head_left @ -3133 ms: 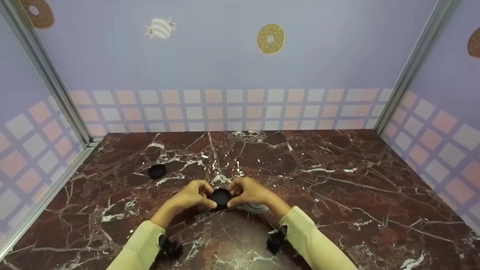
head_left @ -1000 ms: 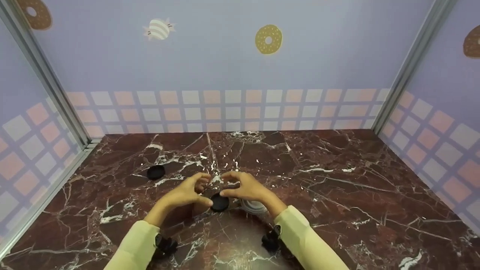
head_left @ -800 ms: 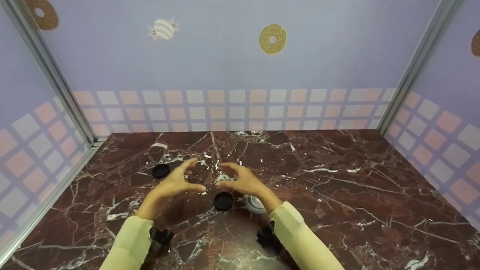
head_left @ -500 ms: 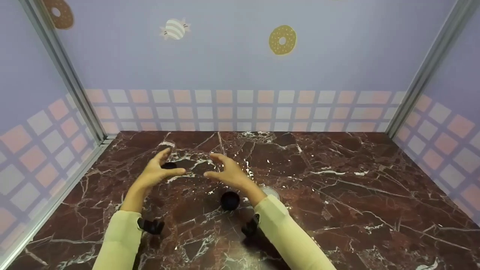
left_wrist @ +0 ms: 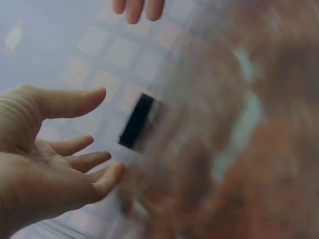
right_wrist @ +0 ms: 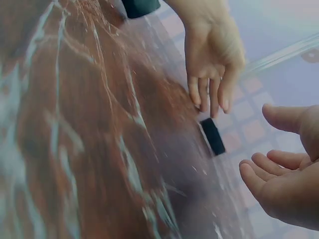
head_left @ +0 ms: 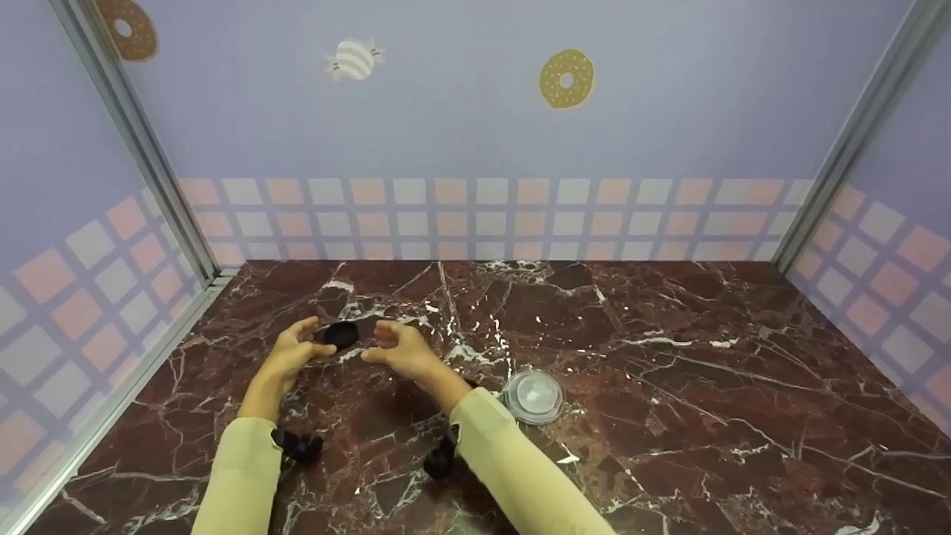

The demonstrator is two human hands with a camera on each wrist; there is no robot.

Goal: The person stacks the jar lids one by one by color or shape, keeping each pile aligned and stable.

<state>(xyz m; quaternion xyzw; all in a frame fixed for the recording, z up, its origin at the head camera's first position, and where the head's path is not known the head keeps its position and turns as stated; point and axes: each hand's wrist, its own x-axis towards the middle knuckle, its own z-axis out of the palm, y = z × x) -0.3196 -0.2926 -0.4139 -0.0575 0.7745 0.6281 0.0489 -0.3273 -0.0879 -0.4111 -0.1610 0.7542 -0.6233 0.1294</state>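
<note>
A shallow, round black piece, like a lid or small dish, lies on the left part of the table between the two hands. My left hand is at its left, fingers spread, the thumb tip near the rim; whether it touches I cannot tell. At the right, a little apart from it, my right hand is held with fingers loosely bent and nothing in them. The left wrist view shows the black piece edge-on, clear of the left palm. In the right wrist view it stands beyond the right fingers.
A clear round container with ringed edges stands right of the right forearm. The second black round piece is mostly hidden behind the right wrist. Patterned walls enclose the marbled table at the back and sides.
Both hands let go of the second black piece near the middle, which stays on the table. They have moved left to either side of the other black piece, fingers opened.
</note>
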